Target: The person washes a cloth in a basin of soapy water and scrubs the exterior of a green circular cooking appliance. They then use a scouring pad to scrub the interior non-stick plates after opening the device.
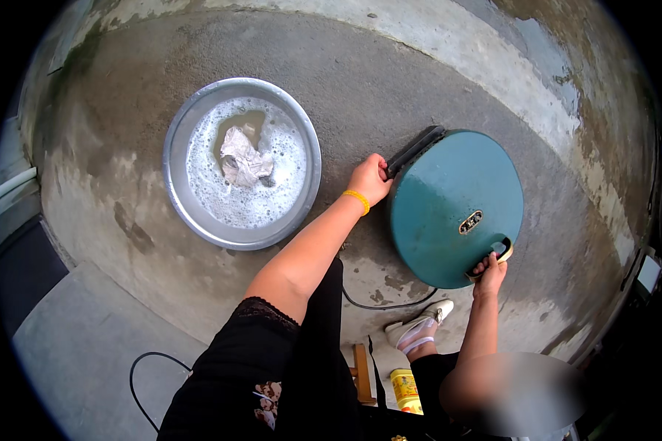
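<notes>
A round teal appliance (452, 193), which looks like an electric baking pan, stands before me on the right, with a small badge on its lid. My right hand (491, 271) grips the gold-edged handle (506, 251) at its lower right. At its upper left, the fingers of my left hand (370, 179) close on the end of a black hinge-like bar (416, 150). A yellow bracelet (357, 199) circles my left wrist. Left of that hand, a round metal basin (171, 190) holds foamy, murky water and a crumpled wet pale cloth (243, 157).
A black cable (389, 307) runs over the wet concrete floor (342, 71) beneath the appliance. Near my shoe (419, 324) are a wooden stool part (361, 369) and a yellow container (405, 390). A raised slab (99, 331) lies at lower left, with another cable loop (134, 386).
</notes>
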Motion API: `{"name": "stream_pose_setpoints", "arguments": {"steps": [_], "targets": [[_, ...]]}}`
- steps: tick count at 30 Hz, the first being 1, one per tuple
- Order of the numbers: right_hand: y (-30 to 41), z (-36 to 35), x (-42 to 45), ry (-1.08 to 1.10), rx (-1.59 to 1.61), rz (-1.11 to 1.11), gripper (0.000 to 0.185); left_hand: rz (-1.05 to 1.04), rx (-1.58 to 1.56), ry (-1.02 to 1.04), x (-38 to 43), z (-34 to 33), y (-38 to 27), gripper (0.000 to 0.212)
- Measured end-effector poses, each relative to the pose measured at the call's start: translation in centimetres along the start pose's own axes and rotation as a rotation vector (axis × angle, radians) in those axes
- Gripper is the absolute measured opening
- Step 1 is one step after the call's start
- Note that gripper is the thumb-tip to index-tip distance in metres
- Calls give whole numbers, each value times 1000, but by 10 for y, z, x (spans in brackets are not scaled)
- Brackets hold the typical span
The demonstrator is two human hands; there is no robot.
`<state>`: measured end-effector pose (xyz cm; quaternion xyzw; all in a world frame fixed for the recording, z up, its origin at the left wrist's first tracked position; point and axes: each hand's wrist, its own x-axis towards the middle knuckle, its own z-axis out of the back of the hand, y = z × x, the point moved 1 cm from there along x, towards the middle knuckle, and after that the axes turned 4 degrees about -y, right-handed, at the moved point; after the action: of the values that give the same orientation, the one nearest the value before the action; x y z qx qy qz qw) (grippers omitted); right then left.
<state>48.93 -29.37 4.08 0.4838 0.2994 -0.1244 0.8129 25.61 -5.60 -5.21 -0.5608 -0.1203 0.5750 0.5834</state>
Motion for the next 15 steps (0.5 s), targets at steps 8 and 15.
{"name": "stream_pose_setpoints", "arguments": {"steps": [8,15], "targets": [[-1,-3,0,-10,-2,-3,13,-259,502,18,10,8,-14,23],[-3,-1,3,-18,-17,5,12,-236,470,42,18,12,-8,18]]}}
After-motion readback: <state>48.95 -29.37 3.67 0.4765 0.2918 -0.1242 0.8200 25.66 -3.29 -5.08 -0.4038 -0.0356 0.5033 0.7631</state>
